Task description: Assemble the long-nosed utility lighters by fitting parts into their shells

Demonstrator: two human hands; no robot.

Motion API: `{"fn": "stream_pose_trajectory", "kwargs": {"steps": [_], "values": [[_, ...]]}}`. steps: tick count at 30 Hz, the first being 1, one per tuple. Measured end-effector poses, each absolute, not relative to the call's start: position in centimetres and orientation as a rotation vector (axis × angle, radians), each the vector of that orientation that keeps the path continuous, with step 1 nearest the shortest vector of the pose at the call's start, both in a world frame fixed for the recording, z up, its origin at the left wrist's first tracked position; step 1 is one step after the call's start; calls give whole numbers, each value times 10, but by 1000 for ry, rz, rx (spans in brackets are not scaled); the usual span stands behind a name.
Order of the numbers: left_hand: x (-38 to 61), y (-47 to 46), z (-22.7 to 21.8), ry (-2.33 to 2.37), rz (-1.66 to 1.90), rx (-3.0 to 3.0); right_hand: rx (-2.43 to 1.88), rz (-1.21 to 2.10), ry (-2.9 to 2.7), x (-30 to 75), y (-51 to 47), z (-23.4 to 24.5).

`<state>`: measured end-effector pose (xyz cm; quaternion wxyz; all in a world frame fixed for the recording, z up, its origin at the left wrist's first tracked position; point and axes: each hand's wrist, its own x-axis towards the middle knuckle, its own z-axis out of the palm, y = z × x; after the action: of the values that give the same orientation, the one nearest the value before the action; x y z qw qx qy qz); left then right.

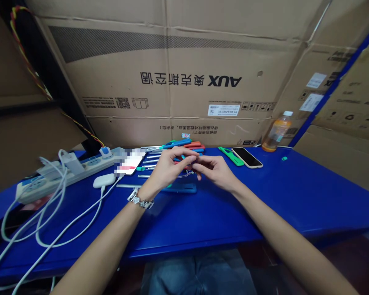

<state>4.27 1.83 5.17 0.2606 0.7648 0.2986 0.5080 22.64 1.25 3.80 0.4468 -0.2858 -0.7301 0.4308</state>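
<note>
Left hand (171, 166) and right hand (214, 169) are hovering nearly closed by thin wires (184, 176), seemingly for precision; whether they're gripping anything, I can't tell

A capped bottle (276, 133) stands near a phone (247, 157).

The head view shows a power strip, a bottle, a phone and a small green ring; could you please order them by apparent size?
1. Power strip, partly covered by plugs
2. Bottle
3. Phone
4. Small green ring
</note>
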Motion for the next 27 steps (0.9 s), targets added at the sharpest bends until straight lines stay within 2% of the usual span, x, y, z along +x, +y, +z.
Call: {"fn": "stream_pose_trajectory", "kwargs": {"steps": [5, 10, 12, 22, 27], "values": [[28, 22, 39, 865, 1350, 2164, -784, 1038, -1763, 226, 17, 39], [17, 23, 8, 927, 658, 2505, -738, 1108, -1694, 222, 21, 34], [19, 21, 1, 977, 540, 2516, -717, 1096, -1628, 221, 22, 30], [24, 14, -11, 1053, 631, 2441, -748, 870, -1719, 218, 10, 23], [24, 16, -15, 1048, 654, 2410, -701, 970, -1693, 225, 9, 35]]}}
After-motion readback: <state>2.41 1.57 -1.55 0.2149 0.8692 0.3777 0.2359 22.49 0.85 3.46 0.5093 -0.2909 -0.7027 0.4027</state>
